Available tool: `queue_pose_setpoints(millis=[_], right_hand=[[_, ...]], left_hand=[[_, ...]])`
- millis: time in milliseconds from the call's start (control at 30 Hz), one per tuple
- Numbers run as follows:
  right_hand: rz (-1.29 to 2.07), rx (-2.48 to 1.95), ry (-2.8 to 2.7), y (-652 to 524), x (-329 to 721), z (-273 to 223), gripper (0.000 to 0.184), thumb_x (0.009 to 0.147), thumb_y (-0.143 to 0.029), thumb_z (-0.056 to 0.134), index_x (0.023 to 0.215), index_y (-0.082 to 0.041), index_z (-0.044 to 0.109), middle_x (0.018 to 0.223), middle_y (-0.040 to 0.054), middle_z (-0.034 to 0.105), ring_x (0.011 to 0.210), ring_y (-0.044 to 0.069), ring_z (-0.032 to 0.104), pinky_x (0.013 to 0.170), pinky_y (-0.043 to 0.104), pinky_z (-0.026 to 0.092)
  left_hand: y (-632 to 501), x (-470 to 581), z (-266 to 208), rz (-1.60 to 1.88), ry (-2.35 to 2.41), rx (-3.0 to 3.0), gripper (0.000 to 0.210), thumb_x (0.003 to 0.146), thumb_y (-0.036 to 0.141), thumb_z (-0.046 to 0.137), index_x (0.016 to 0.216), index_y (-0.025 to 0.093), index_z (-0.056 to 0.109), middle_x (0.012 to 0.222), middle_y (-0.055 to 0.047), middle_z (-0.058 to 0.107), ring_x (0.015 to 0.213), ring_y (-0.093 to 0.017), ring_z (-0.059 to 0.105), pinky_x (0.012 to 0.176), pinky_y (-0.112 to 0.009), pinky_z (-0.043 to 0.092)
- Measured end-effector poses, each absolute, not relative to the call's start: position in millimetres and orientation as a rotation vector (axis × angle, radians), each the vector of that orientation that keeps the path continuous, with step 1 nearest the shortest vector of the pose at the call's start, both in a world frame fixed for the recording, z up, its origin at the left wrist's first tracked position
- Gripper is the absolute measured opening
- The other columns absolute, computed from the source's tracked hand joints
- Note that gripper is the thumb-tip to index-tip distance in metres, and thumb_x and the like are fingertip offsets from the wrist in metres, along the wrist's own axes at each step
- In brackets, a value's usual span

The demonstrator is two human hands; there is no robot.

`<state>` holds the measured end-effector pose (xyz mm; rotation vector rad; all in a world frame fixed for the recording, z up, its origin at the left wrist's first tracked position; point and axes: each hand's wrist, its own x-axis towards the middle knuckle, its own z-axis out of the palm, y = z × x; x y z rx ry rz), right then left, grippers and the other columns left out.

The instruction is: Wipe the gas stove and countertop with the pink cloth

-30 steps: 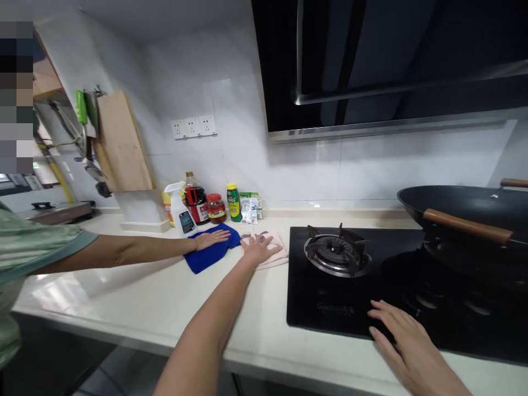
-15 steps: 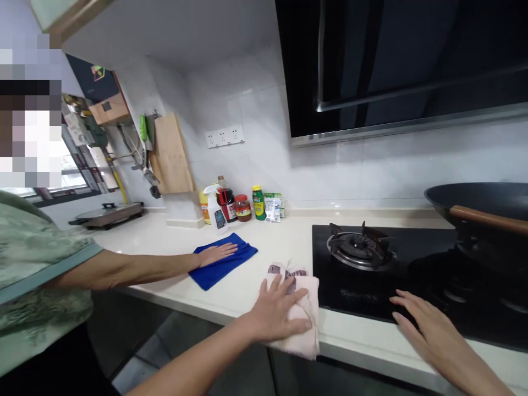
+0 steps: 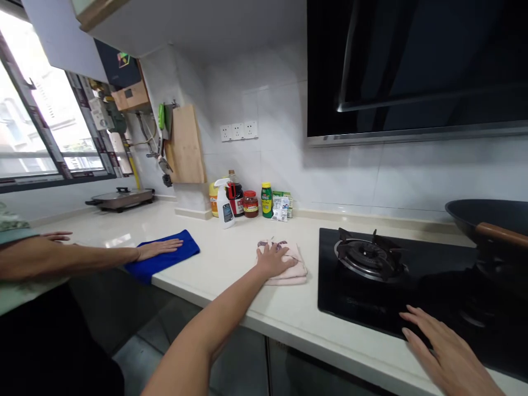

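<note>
My left hand [image 3: 272, 260] lies flat on a folded pale pink cloth [image 3: 297, 265], its fingers spread over the top. The cloth rests on the white countertop [image 3: 231, 264], left of the black gas hob [image 3: 355, 305]. Fingers apart and holding nothing, my right hand [image 3: 439, 344] is at the hob's front edge; whether it touches the glass I cannot tell. Another person's hand [image 3: 159, 249] presses flat on a blue cloth [image 3: 175, 258] farther left, at the counter's front edge. That person's other hand [image 3: 56, 236] shows in part at the far left.
A white spray bottle [image 3: 225, 206], a red-lidded jar [image 3: 250, 204] and a green bottle [image 3: 267, 201] stand by the wall. A dark wok [image 3: 487, 214] sits on the right of the hob, behind the front burner [image 3: 367, 256]. The range hood [image 3: 412, 82] hangs above.
My left hand and the pink cloth have moved back, away from the counter's front edge. The other person's hand has slid the blue cloth left. The view has turned slightly.
</note>
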<state>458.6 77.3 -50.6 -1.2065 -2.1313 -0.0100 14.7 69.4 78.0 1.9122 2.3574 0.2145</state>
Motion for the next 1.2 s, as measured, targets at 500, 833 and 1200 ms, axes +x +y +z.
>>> queue_pose_setpoints(millis=[500,833,1200], right_hand=[[0.135,-1.2,-2.095,79,463,-46,0.069,0.087,-0.077,0.04,0.119,-0.026,0.073,0.141,0.011,0.064,0.132,0.038,0.058,0.115,0.069,0.04],[-0.075,-1.161,-2.198,85,467,-54,0.068,0.094,-0.07,0.034,0.126,-0.02,0.067,0.145,0.0147,0.06,0.138,0.037,0.053,0.117,0.063,0.039],[-0.125,-1.173,-2.187,88,457,-57,0.068,0.095,-0.066,0.031,0.128,-0.018,0.066,0.145,0.0161,0.06,0.139,0.036,0.051,0.119,0.062,0.036]], left_hand=[[-56,-121,85,0.307,2.829,1.306,0.081,0.085,0.084,0.033,0.151,0.039,0.048,0.166,-0.012,0.039,0.151,-0.047,0.029,0.114,-0.073,0.02],[-102,-88,76,0.389,2.961,1.283,0.067,0.092,0.074,0.037,0.144,0.036,0.057,0.158,-0.011,0.049,0.143,-0.042,0.041,0.115,-0.067,0.023],[-94,118,-19,1.007,2.443,2.332,0.066,0.08,0.076,0.061,0.133,0.037,0.068,0.137,-0.009,0.063,0.126,-0.035,0.05,0.114,-0.058,0.025]])
